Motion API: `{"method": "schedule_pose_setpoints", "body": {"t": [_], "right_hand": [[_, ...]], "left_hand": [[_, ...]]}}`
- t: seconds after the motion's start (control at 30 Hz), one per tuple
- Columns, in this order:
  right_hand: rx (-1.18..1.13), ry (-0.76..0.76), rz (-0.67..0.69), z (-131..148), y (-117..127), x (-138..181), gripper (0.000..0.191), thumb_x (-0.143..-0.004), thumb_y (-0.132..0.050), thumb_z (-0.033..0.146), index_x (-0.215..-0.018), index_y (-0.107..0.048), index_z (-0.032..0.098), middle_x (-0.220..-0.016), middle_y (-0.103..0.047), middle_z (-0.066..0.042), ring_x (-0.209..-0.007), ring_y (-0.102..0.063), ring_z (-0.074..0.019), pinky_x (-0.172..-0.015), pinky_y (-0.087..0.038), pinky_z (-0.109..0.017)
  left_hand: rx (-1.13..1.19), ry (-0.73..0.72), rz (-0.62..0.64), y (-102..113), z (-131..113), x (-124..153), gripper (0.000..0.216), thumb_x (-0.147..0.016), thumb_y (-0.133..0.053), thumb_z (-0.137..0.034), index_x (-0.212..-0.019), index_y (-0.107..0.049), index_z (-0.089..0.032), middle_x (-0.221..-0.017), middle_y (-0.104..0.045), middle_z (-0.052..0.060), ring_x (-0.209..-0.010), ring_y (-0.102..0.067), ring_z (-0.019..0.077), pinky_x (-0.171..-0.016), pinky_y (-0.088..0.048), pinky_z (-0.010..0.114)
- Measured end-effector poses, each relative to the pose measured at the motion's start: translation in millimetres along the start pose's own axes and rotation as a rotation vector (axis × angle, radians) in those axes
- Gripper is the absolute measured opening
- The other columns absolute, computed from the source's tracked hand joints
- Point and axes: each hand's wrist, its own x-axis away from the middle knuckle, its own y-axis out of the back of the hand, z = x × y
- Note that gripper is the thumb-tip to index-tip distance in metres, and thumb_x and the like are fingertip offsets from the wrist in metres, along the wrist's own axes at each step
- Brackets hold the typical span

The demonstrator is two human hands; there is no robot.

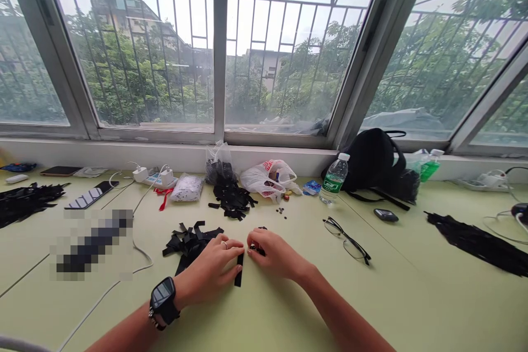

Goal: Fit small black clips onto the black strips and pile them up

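My left hand (214, 259) pinches a short black fabric strip (238, 272) against the table, the strip standing lengthwise between thumb and fingers. Right beside it, my right hand (272, 250) has its fingers curled down over several small dark pieces (253, 248); what the fingertips grip is too small and hidden to make out. A loose pile of black strips (190, 242) lies just left of my left hand, partly behind it. Beyond my hands are a second heap of black strips (233, 198) and a few small round black pieces (281, 210) lying on the table.
Eyeglasses (346, 239) and a water bottle (335, 179) stand to the right, with a black backpack (369, 162) behind. A white plastic bag (270, 179) and a packet (187, 188) sit near the window. A white cable (142, 256) crosses the left side. Black bundles (474, 242) lie farther out.
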Motion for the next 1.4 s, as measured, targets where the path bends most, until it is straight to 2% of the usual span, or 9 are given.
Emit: {"method": "schedule_pose_setpoints", "body": {"t": [0.37,0.97,1.17,1.4], "right_hand": [[-0.001,0.003,0.001,0.6,-0.1,0.4,0.006,-0.088,-0.059,0.015,-0.089,-0.059,0.021,-0.088,-0.064,-0.001,-0.079,-0.057,-0.0161,-0.071,-0.038,-0.026],[0.011,-0.001,0.009,1.8,0.5,0.8,0.006,-0.089,-0.059,0.016,-0.091,-0.059,0.021,-0.089,-0.065,-0.001,-0.080,-0.058,-0.0160,-0.072,-0.039,-0.026],[0.018,0.000,0.019,2.6,1.9,0.8,0.005,-0.089,-0.059,0.016,-0.091,-0.059,0.021,-0.090,-0.065,-0.001,-0.081,-0.058,-0.0165,-0.072,-0.039,-0.027],[0.018,0.000,0.020,4.5,3.6,1.4,0.005,-0.090,-0.059,0.016,-0.091,-0.059,0.021,-0.089,-0.064,-0.001,-0.081,-0.057,-0.0163,-0.072,-0.039,-0.027]], "left_hand": [[0.005,-0.005,-0.014,0.5,-0.8,0.2,0.039,-0.097,-0.062,-0.026,-0.135,-0.062,-0.034,-0.133,-0.067,0.002,-0.117,-0.057,0.0259,-0.108,-0.048,0.047],[0.035,0.048,0.047,1.9,-1.6,-0.9,0.035,-0.099,-0.058,-0.030,-0.133,-0.064,-0.031,-0.136,-0.065,0.004,-0.119,-0.055,0.0277,-0.112,-0.043,0.048],[0.024,0.019,-0.002,1.0,-2.6,-0.3,0.036,-0.098,-0.059,-0.027,-0.133,-0.064,-0.034,-0.131,-0.068,0.002,-0.117,-0.058,0.0265,-0.108,-0.047,0.046],[0.024,0.018,0.011,1.9,-2.3,-0.7,0.036,-0.098,-0.060,-0.026,-0.133,-0.064,-0.033,-0.132,-0.067,0.003,-0.117,-0.058,0.0269,-0.109,-0.047,0.046]]}}
